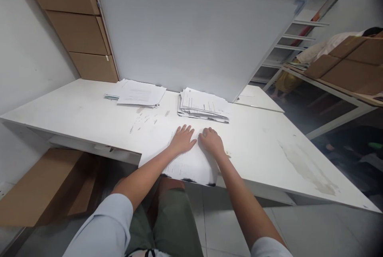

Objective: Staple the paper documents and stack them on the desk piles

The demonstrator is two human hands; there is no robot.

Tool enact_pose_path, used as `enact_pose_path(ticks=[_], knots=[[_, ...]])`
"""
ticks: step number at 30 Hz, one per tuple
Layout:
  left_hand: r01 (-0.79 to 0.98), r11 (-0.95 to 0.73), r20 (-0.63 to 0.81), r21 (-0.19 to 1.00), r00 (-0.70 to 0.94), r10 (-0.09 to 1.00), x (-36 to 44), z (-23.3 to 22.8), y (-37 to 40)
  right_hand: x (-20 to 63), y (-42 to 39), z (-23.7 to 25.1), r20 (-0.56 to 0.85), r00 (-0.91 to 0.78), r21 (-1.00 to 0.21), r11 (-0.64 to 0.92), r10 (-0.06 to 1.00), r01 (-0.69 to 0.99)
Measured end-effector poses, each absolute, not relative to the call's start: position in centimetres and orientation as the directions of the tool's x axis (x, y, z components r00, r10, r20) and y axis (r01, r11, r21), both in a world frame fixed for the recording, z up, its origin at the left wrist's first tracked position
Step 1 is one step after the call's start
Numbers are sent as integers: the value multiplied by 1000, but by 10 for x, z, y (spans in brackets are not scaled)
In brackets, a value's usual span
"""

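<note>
A printed sheet of paper (191,165) lies at the front edge of the white table, its near end hanging over the edge with black smudges along it. Flat on its upper part rests my left hand (182,140), fingers spread and empty. Close to the right of it, my right hand (212,141) is closed, with its fingers curled down at the paper's right side. A small dark patch shows by its thumb, but what the fingers hold, if anything, is hidden. Just beyond my hands sits a thick stack of printed papers (205,105).
Another paper pile (139,92) lies farther left on the table (254,145). A large whiteboard (191,33) leans behind both piles. Cardboard boxes (89,33) rise at the back left, and an open carton (38,185) stands below left. A person's sleeve (332,45) appears at right.
</note>
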State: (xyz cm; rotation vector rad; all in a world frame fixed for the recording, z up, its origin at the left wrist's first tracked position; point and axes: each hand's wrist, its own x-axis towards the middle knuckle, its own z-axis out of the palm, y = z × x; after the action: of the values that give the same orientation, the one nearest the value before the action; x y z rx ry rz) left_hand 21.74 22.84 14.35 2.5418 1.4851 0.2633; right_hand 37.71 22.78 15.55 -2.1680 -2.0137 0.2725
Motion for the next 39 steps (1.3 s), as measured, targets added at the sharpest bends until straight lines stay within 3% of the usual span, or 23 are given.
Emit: enact_pose_path(ticks=[14, 22, 27, 33, 37, 39], knots=[[848, -467, 70, 253, 465, 883, 213, 147, 237, 379, 235, 164, 7, 74, -337, -67, 997, 939], [844, -487, 178, 223, 456, 872, 211, 140, 246, 374, 239, 168, 91, 103, -318, -69, 991, 946], [838, -490, 198, 241, 452, 870, 209, 136, 255, 374, 242, 176, 23, 70, -309, -59, 997, 949], [791, -529, 339, 307, 428, 837, 204, 133, 261, 381, 238, 183, -5, 8, -621, -10, 1000, 784], [739, -573, 411, 354, 428, 805, 208, 142, 252, 383, 237, 187, 38, 48, -689, -9, 998, 724], [695, -565, 450, 445, 372, 812, 205, 156, 250, 384, 239, 190, 74, 99, -732, -13, 992, 681]])
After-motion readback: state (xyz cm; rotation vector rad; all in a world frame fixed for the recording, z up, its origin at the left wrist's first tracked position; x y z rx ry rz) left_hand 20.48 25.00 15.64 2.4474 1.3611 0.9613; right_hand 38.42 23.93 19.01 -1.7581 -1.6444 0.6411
